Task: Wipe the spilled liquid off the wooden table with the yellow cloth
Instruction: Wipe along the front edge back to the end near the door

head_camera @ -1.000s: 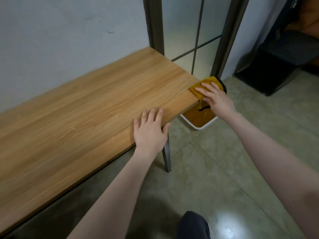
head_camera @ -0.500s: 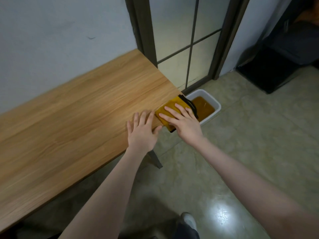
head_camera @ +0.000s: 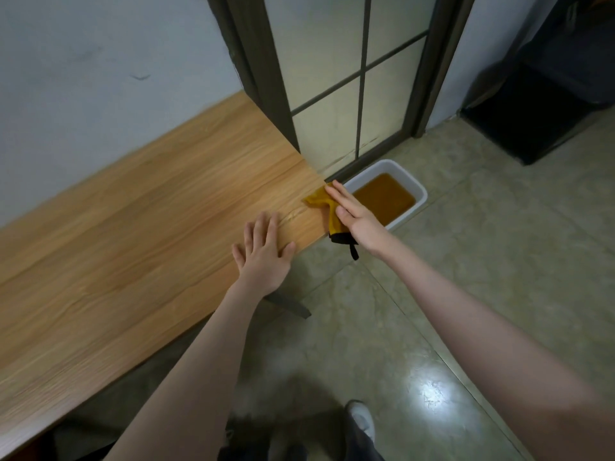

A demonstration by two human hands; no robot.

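Observation:
The yellow cloth (head_camera: 317, 200) lies bunched over the right end of the wooden table (head_camera: 139, 227), partly hanging past the edge, with a black trim and loop dangling below. My right hand (head_camera: 354, 216) presses on the cloth with straight fingers. Flat on the tabletop near the front edge rests my left hand (head_camera: 264, 252), fingers spread, a little left of the cloth. No liquid shows plainly on the wood.
A white tub (head_camera: 417, 191) holding brown liquid stands on the floor just beyond the table's right end. A dark-framed glass door (head_camera: 361, 78) rises behind it. A black bin (head_camera: 539, 111) sits at the far right. My shoe (head_camera: 361, 419) is below.
My right hand has slid the cloth along the table's right edge toward the far corner, and the cloth has bunched up. My left hand stays flat on the table.

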